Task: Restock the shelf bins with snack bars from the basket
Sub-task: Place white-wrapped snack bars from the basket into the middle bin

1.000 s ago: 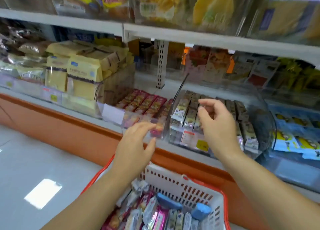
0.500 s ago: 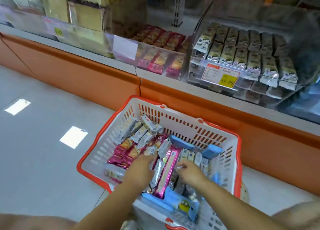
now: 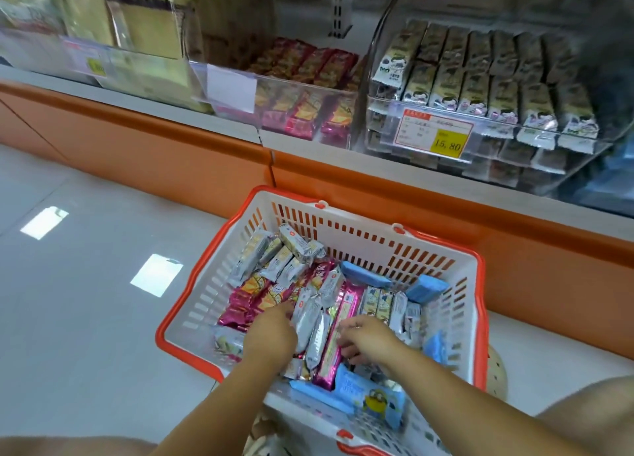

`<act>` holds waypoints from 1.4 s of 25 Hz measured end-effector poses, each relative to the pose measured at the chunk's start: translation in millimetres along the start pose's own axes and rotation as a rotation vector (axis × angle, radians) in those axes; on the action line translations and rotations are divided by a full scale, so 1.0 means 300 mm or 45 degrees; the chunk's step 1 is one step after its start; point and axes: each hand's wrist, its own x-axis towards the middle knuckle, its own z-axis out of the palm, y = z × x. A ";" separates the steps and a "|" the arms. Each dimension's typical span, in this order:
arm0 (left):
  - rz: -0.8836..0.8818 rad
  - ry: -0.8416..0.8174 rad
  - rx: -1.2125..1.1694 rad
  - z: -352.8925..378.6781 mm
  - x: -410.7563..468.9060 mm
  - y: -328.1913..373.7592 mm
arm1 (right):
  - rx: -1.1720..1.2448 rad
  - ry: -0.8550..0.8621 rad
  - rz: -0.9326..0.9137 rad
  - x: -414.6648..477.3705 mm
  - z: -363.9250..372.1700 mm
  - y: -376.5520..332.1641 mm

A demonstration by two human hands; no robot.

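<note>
A white basket with an orange rim (image 3: 187, 292) stands below me, full of snack bars: silver ones (image 3: 310, 318), pink-yellow ones (image 3: 254, 298), a long pink bar (image 3: 344, 313) and blue packs (image 3: 365, 274). My left hand (image 3: 271, 334) lies in the pile with its fingertips between the pink-yellow and silver bars; its grip is hidden. My right hand (image 3: 368, 339) has its fingers curled on bars beside the long pink one. On the shelf above, one clear bin (image 3: 308, 88) holds pink-red bars and another (image 3: 480, 88) holds green-white bars.
A price tag reading 15.80 (image 3: 446, 140) hangs on the green-white bin. Yellow boxes (image 3: 147, 27) fill the shelf to the left. The orange shelf base (image 3: 171, 140) runs behind the basket, with grey floor tiles (image 3: 85, 284) at left. A round perforated seat (image 3: 497, 373) shows under the basket.
Both hands came down from the shelf bins into the basket and my view tilted down. In the last half second they shifted only slightly among the bars.
</note>
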 end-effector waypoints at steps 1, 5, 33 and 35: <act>-0.025 -0.027 -0.115 -0.002 -0.005 -0.007 | 0.092 -0.032 0.009 -0.007 0.001 0.001; 0.037 -0.122 -0.134 0.001 -0.047 -0.004 | 0.386 -0.069 0.018 -0.026 0.028 -0.003; 0.525 -0.458 -0.742 -0.433 -0.238 0.369 | 0.430 0.120 -0.689 -0.367 -0.151 -0.300; 0.711 -0.241 -0.619 -0.566 -0.239 0.473 | 0.320 0.317 -0.928 -0.473 -0.239 -0.446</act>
